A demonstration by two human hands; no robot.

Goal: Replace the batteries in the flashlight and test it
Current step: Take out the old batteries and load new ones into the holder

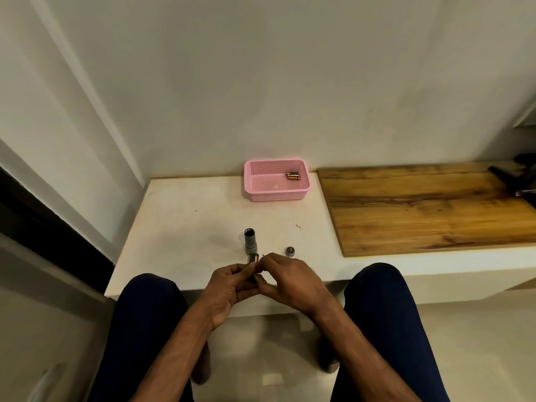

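The grey flashlight body (249,241) stands upright on the white ledge (179,227), its open end up. Its small round end cap (289,251) lies to the right of it. Just in front of the body, my left hand (229,288) grips a dark battery holder with copper-topped batteries (253,261). My right hand (290,278) meets it from the right, fingertips pinching at the holder's top. A pink basket (277,195) at the back holds a few more copper-and-black batteries (293,176).
A wooden board (420,207) covers the ledge to the right, with a dark tool (516,181) at its far end. A white wall rises behind. My knees in dark trousers flank the hands, above a tiled floor.
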